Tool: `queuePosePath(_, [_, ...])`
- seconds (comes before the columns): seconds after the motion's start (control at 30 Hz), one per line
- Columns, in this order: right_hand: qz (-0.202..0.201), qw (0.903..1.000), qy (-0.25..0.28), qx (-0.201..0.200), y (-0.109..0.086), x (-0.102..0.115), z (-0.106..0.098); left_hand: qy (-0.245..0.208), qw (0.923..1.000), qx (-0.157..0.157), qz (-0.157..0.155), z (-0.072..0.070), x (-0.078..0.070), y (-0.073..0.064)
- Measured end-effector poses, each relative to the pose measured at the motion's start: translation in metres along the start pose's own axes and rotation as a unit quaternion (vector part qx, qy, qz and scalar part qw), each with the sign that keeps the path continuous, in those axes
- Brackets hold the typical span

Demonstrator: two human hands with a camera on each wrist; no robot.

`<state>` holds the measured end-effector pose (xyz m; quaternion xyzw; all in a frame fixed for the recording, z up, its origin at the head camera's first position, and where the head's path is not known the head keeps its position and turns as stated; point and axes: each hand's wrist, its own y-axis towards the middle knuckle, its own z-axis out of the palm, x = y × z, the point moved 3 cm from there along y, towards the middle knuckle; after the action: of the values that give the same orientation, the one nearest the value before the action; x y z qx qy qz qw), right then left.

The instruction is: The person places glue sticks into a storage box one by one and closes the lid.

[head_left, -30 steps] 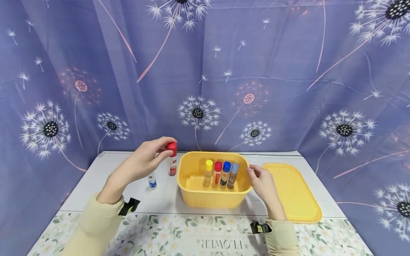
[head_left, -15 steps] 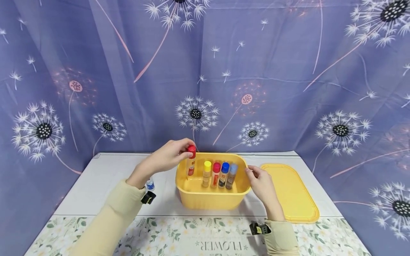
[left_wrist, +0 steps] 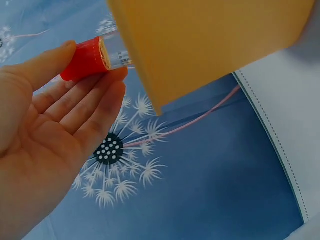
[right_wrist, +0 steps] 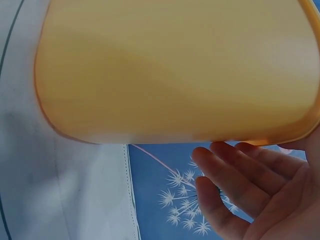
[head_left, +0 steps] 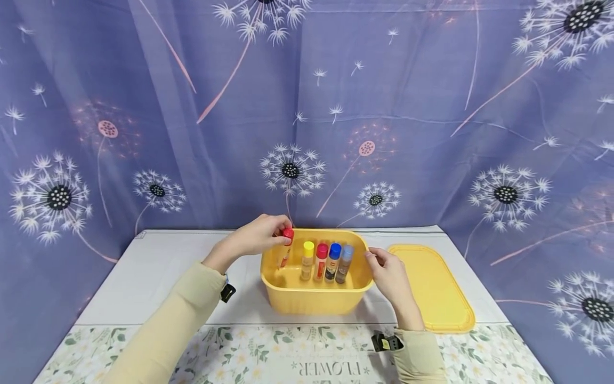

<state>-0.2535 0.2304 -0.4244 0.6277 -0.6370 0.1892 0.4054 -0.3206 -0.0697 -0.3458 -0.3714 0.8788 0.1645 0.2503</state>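
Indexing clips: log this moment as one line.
left hand: pinches red-capped bottle, partly inside yellow bin | right hand: grips bin rim | four other bottles: in bin

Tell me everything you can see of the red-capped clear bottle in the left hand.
The slim, clear bottle, seemingly plastic, has a red cylindrical cap, pinched by the left hand. Red markings show on its body, illegible here. It tilts, lower end inside the yellow plastic tub; whether it touches the tub is unclear.
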Motion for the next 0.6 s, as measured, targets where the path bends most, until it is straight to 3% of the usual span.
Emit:
queuePosePath(0.23, [0.000, 1.0000, 0.002, 0.005, -0.003, 0.000, 0.001, 0.017, 0.9997, 0.018, 0.000, 0.011, 0.008, 0.007])
queuePosePath(0.6, [0.001, 1.0000, 0.006, 0.004, -0.002, 0.001, 0.001, 0.098, 0.9938, 0.048, -0.018, 0.020, 0.009, 0.018])
